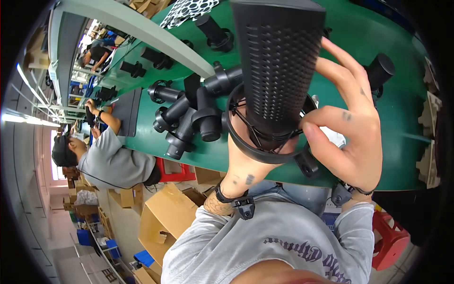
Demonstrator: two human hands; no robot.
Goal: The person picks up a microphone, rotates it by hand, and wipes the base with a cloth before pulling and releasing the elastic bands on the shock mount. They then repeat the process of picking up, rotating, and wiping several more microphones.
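A black microphone (283, 71) with a dimpled mesh body stands tilted in a round shock mount (257, 154), large and close before me. Thin black cords stretch between the ring and the microphone's base. My left hand (248, 161) supports the mount from below; its fingers are mostly hidden behind the ring. On the right, my right hand (357, 125) has thumb and forefinger pinched together at the inner side of the ring by the microphone's base. What lies between those fingertips is too small to tell. Its other fingers reach up to the microphone's right side.
Several black microphones in mounts (182, 135) lie piled left on the green table (151, 151); more stand farther back. Another microphone (380, 68) stands at right. A grey post (179, 47) crosses the far left. A co-worker (111, 156) sits left, near cardboard boxes (170, 213).
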